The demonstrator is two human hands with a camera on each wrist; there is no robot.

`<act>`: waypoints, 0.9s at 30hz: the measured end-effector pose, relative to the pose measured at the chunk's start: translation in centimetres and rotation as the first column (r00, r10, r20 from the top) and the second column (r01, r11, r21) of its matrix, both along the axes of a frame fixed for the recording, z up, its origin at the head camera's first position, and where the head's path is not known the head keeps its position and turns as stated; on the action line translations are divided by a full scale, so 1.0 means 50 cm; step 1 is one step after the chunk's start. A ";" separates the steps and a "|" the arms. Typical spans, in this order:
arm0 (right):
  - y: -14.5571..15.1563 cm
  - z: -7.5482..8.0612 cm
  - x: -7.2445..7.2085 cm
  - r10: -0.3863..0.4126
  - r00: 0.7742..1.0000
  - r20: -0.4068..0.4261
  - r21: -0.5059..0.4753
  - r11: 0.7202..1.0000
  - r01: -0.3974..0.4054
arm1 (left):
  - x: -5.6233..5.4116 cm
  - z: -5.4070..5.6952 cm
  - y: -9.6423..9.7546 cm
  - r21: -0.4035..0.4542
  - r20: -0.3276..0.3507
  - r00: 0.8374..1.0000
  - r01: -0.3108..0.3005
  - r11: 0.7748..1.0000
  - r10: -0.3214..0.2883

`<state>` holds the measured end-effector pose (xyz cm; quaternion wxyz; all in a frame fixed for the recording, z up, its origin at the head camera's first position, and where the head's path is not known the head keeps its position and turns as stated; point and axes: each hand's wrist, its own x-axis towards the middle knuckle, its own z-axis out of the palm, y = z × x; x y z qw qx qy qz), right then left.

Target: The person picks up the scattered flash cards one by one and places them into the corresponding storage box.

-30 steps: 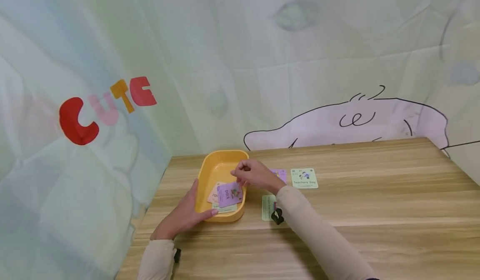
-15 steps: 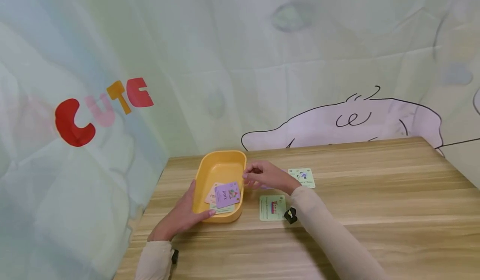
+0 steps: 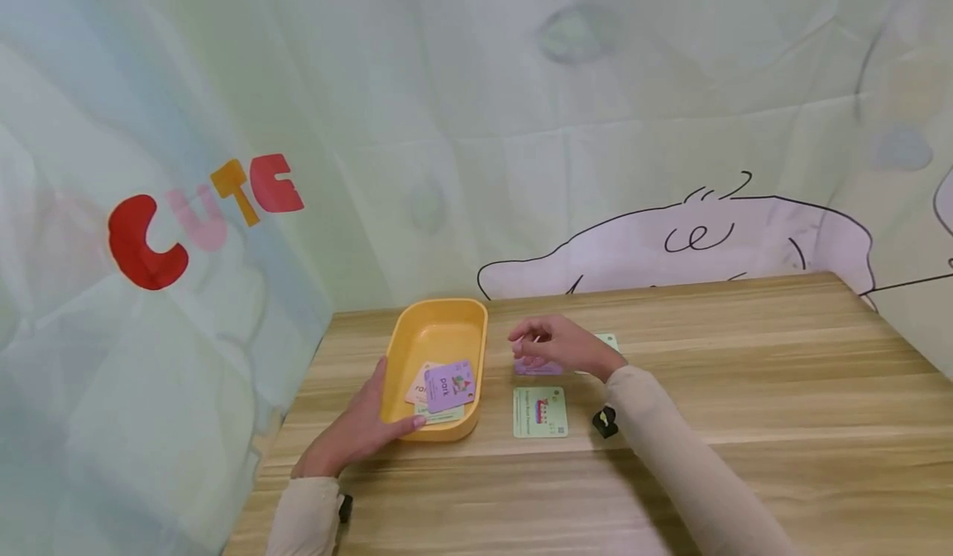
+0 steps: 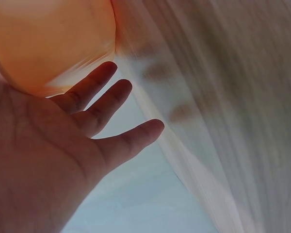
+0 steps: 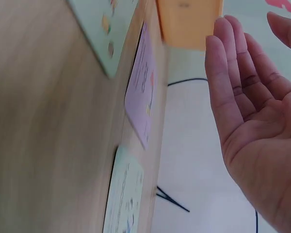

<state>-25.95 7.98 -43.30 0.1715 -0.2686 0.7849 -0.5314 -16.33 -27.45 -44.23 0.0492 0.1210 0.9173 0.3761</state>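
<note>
A yellow plastic tray [image 3: 435,328] stands at the left of the table, with a purple "park" card [image 3: 450,386], a pinkish card [image 3: 419,390] and a green card [image 3: 439,415] in its near half. My left hand [image 3: 365,424] holds its near left corner, thumb over the front rim; three fingers stretch out straight in the left wrist view. Above a purple card [image 5: 143,87] on the table, my right hand [image 3: 562,345] hovers with nothing in it, fingers extended in the right wrist view. The hand partly hides this card and a green card [image 3: 609,342] behind it.
A green boat-picture card [image 3: 540,413] lies on the wooden table [image 3: 744,374], nearer me and right of the tray. A printed cloth backdrop [image 3: 447,126] hangs along the table's back and left edges.
My right hand has moved from over the tray rightward to above the purple card on the table, uncovering the boat card. The left hand stays on the tray.
</note>
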 end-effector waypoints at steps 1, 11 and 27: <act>0.006 -0.001 -0.001 -0.004 1.000 -0.005 0.010 1.000 0.004 | 0.001 0.001 0.000 -0.001 0.006 1.000 -0.004 1.000 0.004; 0.061 -0.005 -0.015 -0.099 0.993 -0.058 0.081 0.991 0.104 | 0.001 0.002 0.002 0.008 0.031 0.999 -0.020 1.000 0.019; 0.149 -0.018 -0.034 -0.261 0.957 -0.127 0.105 0.956 0.275 | 0.000 -0.001 -0.001 -0.005 0.021 0.999 -0.026 1.000 0.026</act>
